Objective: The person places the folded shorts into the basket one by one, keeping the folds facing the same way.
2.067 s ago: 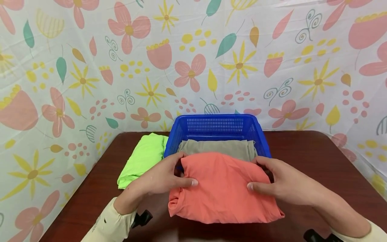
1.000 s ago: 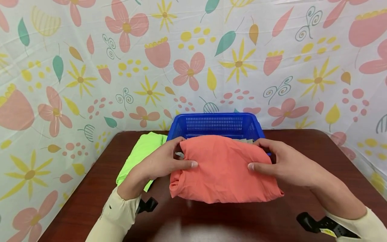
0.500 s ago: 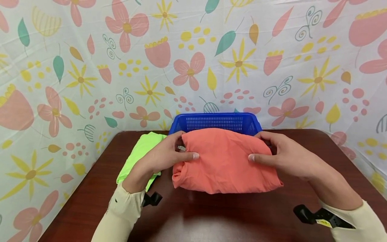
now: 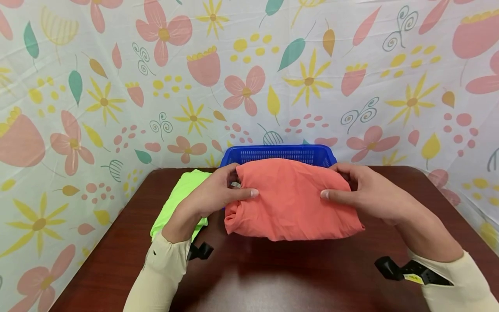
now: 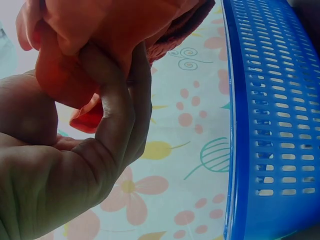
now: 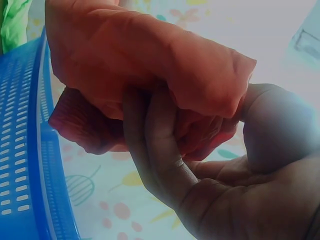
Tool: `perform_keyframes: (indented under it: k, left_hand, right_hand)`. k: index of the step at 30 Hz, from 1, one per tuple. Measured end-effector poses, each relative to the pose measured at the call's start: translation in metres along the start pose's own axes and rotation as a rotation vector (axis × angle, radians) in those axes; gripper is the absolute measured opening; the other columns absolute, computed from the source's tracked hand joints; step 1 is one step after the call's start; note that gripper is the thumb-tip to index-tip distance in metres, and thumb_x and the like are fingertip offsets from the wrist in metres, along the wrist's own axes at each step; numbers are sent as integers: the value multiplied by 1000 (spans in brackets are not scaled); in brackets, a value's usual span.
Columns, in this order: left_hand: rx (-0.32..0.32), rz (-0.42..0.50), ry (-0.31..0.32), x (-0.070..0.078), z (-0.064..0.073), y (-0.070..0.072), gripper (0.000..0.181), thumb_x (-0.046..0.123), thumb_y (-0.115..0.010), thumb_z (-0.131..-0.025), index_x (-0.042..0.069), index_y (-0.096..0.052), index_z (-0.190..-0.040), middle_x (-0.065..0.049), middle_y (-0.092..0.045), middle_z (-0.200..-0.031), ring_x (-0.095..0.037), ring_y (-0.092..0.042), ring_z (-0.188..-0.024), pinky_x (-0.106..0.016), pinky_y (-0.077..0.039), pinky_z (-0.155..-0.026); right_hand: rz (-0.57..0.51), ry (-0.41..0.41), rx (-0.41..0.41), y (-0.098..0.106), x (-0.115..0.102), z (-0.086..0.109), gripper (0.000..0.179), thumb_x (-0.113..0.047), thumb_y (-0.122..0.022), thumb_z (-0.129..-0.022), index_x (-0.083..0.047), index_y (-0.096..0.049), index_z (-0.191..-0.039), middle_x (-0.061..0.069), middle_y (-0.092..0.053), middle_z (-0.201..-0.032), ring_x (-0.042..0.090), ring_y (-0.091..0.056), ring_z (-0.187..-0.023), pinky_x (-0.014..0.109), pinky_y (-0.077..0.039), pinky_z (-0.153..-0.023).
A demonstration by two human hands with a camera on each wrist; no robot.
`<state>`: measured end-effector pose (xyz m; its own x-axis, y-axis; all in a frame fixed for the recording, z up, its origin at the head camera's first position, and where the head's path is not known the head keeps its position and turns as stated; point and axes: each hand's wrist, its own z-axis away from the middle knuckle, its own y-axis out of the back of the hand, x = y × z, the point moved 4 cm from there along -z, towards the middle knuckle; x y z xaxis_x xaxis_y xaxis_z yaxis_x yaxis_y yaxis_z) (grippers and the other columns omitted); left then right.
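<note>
A folded coral-orange garment (image 4: 292,201) hangs in the air in front of the blue basket (image 4: 317,151), hiding most of it in the head view. My left hand (image 4: 212,188) grips its left end, thumb on the near face and fingers behind. At the other end my right hand (image 4: 368,193) holds it the same way. Both wrist views show fingers curled under the orange cloth (image 5: 125,20), close to the basket's slotted wall (image 6: 17,145). What kind of garment it is cannot be made out.
A folded lime-green cloth (image 4: 179,195) lies on the dark wooden table (image 4: 249,268), left of the basket. Behind the table hangs a white sheet (image 4: 249,130) printed with flowers. A black wrist mount (image 4: 200,251) sits at my left sleeve.
Both hands have carried the orange garment up and forward. It now covers the grey-beige cloth seen earlier in the basket and more of the basket itself.
</note>
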<state>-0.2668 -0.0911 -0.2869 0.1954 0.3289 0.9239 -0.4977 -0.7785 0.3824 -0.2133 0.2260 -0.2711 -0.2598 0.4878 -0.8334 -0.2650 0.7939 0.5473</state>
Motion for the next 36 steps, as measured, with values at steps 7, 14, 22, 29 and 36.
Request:
perform_keyframes:
  k: [7,14,22,29,36]
  left_hand:
    - [41,28,-5,2,-7,2,48,23,-84,-94,13,-57,-132,-13,-69,-116,-30,-71,-101,-41,-62,-81]
    - [91,46,20,2,-13,2,50,27,-84,-93,13,-58,-134,-12,-68,-122,-30,-72,-101,-40,-62,-82]
    - [91,127,15,2,-22,7,51,26,-82,-95,12,-58,-138,-14,-66,-126,-32,-74,-102,-41,-63,-83]
    - [127,154,11,2,-30,10,50,29,-82,-95,11,-59,-136,-14,-67,-125,-32,-73,-99,-38,-62,-83]
    - [163,122,-21,-1,-39,12,40,24,-78,-98,8,-62,-130,-12,-65,-122,-29,-67,-104,-34,-58,-82]
  right_hand:
    - [9,-31,27,7,0,-7,33,-28,-79,-98,-8,-63,-118,13,-70,-91,28,-71,-77,36,-59,-66]
    - [-24,-36,43,12,3,-14,33,-28,-79,-98,-6,-64,-117,12,-68,-89,28,-69,-76,36,-58,-66]
    - [-29,-36,71,17,8,-21,31,-31,-77,-99,-6,-64,-112,9,-67,-83,28,-68,-74,35,-57,-65]
    - [-57,-39,99,22,14,-27,31,-30,-76,-101,-5,-63,-115,5,-66,-81,25,-67,-73,34,-56,-65]
    - [-102,-54,95,22,21,-35,38,-30,-73,-102,-4,-62,-128,6,-68,-89,25,-70,-76,35,-60,-67]
